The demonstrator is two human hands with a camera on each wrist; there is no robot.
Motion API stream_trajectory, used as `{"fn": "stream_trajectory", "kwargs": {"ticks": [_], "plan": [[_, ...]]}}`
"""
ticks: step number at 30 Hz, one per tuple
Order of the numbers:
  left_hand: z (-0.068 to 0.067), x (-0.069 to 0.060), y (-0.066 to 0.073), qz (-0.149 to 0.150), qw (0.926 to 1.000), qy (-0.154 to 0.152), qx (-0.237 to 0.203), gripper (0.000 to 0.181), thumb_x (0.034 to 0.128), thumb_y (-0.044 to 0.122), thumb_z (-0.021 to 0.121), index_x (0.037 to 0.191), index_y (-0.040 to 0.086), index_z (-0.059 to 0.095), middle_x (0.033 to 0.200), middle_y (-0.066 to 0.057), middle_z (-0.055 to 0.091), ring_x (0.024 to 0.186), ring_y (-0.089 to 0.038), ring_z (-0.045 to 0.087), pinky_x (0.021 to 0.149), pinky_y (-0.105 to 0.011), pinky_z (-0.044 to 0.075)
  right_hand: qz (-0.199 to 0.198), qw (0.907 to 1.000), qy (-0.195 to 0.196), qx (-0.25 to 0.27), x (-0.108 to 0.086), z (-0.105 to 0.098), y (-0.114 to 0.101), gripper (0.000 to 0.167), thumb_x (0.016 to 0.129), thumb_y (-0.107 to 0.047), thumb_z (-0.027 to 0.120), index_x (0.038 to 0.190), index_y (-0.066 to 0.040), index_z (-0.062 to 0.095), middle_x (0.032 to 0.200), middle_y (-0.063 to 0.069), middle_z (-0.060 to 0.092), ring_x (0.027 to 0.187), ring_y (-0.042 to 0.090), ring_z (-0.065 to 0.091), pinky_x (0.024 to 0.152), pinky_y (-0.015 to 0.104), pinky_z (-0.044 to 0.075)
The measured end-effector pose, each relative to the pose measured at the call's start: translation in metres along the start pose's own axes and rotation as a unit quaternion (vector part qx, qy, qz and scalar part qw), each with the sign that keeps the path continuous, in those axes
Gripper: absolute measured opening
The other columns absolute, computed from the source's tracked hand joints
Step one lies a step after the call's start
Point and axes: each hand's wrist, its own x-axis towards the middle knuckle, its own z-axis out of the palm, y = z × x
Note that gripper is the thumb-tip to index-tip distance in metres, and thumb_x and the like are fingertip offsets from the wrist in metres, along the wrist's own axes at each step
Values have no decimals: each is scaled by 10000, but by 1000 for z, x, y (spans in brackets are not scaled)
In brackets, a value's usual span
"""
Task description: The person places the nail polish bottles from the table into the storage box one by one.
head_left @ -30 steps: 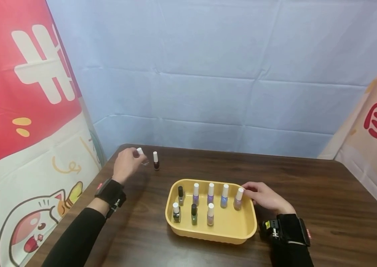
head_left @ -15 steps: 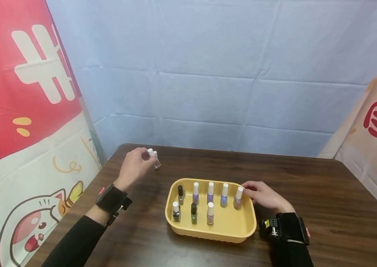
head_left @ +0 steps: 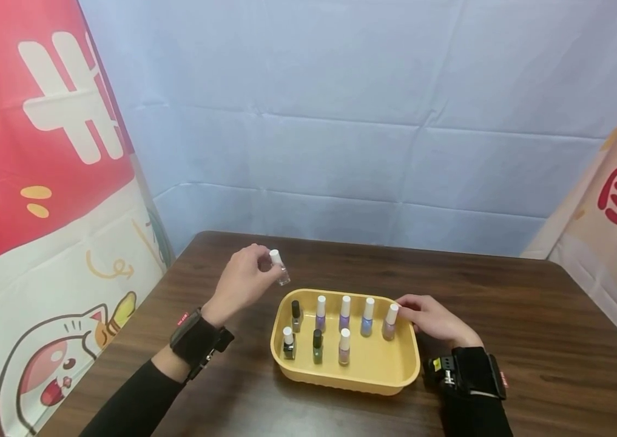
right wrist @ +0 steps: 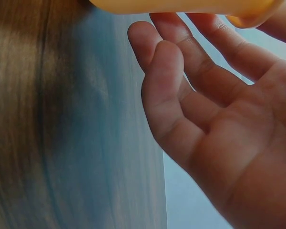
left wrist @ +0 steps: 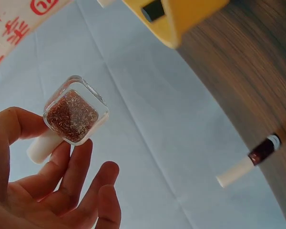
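Note:
Between thumb and fingers, my left hand (head_left: 241, 280) pinches a white-capped clear bottle (head_left: 281, 271) above the table, left of the tray's back corner. Its square base faces the left wrist view, where the bottle (left wrist: 72, 117) shows reddish glitter inside. My right hand (head_left: 440, 323) grips the yellow tray (head_left: 357, 384) at its back right corner; the right wrist view shows fingers (right wrist: 164, 71) under the tray's edge (right wrist: 167, 5). Several small bottles stand inside the tray, among them a green one with a black cap (head_left: 317, 347) and a blue one with a white cap (head_left: 367, 317).
A dark red bottle with a white cap (left wrist: 248, 161) stands on the table in the left wrist view; in the head view my left hand hides it. Pale blue cloth (head_left: 335, 121) hangs behind the brown table (head_left: 505, 303), with printed cloths at both sides.
My left hand has carried the clear bottle rightward from the table's back left, past the dark bottle, towards the tray. My right hand and the tray have stayed nearly still.

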Motion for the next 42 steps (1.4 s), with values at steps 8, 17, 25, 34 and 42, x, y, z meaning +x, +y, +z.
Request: {"fn": "stream_trajectory", "kwargs": {"ticks": [8,17,25,34,42], "plan": [[11,-8,21,214,9996,-194,30,124,804,263,685,828,147,649,841,-4,623,747,-163,507,671,-285,425,-52,10000,-22,13,0,0,1,362,987,-261,515,1208,14,599,1081,143,652,880,194,590,735,344,510],[22,-19,43,532,9972,-508,-121,108,848,254,679,896,158,665,922,5,654,904,-184,570,792,-328,469,-10,10000,27,-62,0,1,1,353,980,-278,530,1185,-5,618,1077,133,656,861,184,585,728,341,511],[30,-29,61,968,9915,-794,-364,121,875,214,659,959,128,666,996,-14,674,1009,-204,610,878,-348,497,-2,10000,8,-81,1,1,1,365,984,-291,528,1196,-6,613,1105,143,651,881,186,595,743,342,518],[43,-35,79,1370,9843,-1077,-293,118,894,215,636,956,119,665,982,-20,672,923,-167,580,807,-272,472,-44,9999,-26,-131,1,0,0,343,994,-247,502,1197,9,606,1049,130,642,818,190,545,714,338,481],[53,-37,90,1468,9790,-1375,-328,103,894,233,625,920,136,646,951,3,662,874,-140,551,751,-206,439,-78,9999,-60,-104,2,1,0,364,1001,-242,491,1223,29,589,1111,163,643,859,179,568,738,355,504]]}}
